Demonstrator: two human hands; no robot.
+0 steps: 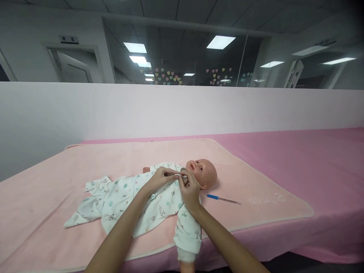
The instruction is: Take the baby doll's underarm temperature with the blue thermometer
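A baby doll (pixel 209 172) lies on its back, its head to the right, dressed in a white printed shirt (pixel 166 203) and matching trousers (pixel 119 197). At the doll's neck, my left hand (pixel 162 178) pinches the edge of the shirt's collar. My right hand (pixel 190 189) closes on the same collar edge from the other side, fingertips almost meeting those of the left. The fingers hide whatever fastening may be there. One sleeved doll arm (pixel 187 231) reaches toward me over the table edge. Right of the doll's head lies a blue-capped thermometer-like stick (pixel 223 199).
Under the doll a peach blanket (pixel 256 189) with a pale border is spread over a pink sheet (pixel 313 163). A low white partition (pixel 182 110) stands behind the table. Beyond it are windows with heart stickers (pixel 167 76) and a door (pixel 74 70).
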